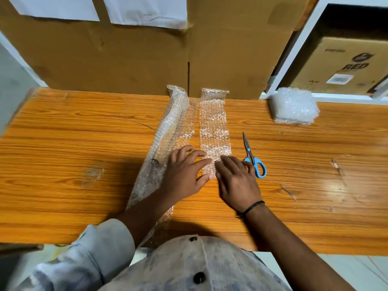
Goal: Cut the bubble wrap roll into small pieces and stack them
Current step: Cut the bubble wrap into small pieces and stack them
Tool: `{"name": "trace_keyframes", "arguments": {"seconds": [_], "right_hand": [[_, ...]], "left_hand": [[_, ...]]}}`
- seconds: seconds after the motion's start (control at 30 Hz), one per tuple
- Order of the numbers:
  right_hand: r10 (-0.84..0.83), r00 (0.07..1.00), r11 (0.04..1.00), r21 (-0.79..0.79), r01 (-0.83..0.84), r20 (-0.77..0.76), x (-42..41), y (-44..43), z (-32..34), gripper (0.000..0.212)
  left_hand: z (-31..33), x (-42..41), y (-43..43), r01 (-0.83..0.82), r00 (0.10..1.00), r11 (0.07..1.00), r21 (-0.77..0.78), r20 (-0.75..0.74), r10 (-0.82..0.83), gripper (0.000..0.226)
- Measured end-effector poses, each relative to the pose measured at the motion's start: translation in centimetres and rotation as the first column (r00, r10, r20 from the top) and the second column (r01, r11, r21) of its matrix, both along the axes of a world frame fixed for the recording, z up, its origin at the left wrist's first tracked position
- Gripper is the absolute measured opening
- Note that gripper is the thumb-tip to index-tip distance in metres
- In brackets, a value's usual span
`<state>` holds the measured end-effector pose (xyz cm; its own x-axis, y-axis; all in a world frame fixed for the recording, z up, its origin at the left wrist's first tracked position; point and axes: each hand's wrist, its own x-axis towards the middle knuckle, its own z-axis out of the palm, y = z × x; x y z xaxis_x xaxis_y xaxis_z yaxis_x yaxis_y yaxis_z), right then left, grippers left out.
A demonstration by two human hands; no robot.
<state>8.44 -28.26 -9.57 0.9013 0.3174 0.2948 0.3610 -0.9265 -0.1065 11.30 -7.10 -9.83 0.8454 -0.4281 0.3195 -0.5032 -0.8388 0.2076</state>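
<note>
Packing/storage room: cardboard cartons (344,66), metal shelving (294,49).

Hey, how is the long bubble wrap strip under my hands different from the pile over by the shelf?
The strip lies flat, long and thin; the pile is a thick, squarish stack. The left hand and right hand rest on the strip's near end; the pile sits untouched. Both are clear bubble wrap on the wooden table.
</note>
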Motion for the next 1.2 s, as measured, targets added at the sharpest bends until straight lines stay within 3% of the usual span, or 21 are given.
{"name": "trace_keyframes", "arguments": {"seconds": [0.13, 0.33, 0.47, 0.6, 0.77, 0.93, 1.03, 1.2], "right_hand": [[-0.039, 0.999, 0.995, 0.091, 0.042, -0.036, -0.4, 0.1, 0.3, 0.044], [0.065, 0.994, 0.994, 0.096, -0.057, -0.083, -0.5, -1.5, 0.7, 0.063], [0.088, 0.996, 0.993, 0.087, -0.085, -0.028, 0.1, -3.3, 0.6, 0.053], [0.111, 0.988, 0.982, 0.138, -0.125, 0.109, 0.7, -3.9, 0.8, 0.025], [0.042, 0.997, 0.886, 0.463, -0.01, -0.058, 1.0, -3.1, 1.8, 0.031], [-0.05, 0.978, 0.707, 0.685, 0.177, -0.2, 1.5, -2.0, 2.8, 0.017], [-0.102, 0.956, 0.65, 0.709, 0.272, -0.274, 2.2, -1.6, 3.3, 0.01], [-0.148, 0.937, 0.672, 0.663, 0.33, -0.317, 4.6, -0.8, 4.0, 0.015]], "left_hand": [[0.5, 0.2, 0.3, 0.033, 0.999, 0.998, 0.047, 0.03, -0.035, 0.063], [0.7, 0.7, 0.8, 0.188, 0.967, 0.974, 0.13, 0.148, -0.207, 0.029], [1.0, 1.1, 1.1, 0.229, 0.97, 0.972, -0.051, 0.091, -0.224, 0.026], [2.2, 1.0, 1.4, 0.263, 0.965, 0.948, -0.178, 0.04, -0.26, 0.031], [3.5, 0.7, 2.0, 0.178, 0.958, 0.937, -0.3, -0.166, -0.235, 0.063], [2.9, 1.5, 2.0, 0.049, 0.943, 0.94, -0.338, -0.294, -0.155, 0.077], [1.7, 2.0, 1.9, -0.014, 0.949, 0.914, -0.405, -0.293, -0.115, 0.074], [1.1, 2.2, 2.0, -0.047, 0.946, 0.885, -0.463, -0.306, -0.11, 0.083]]}}
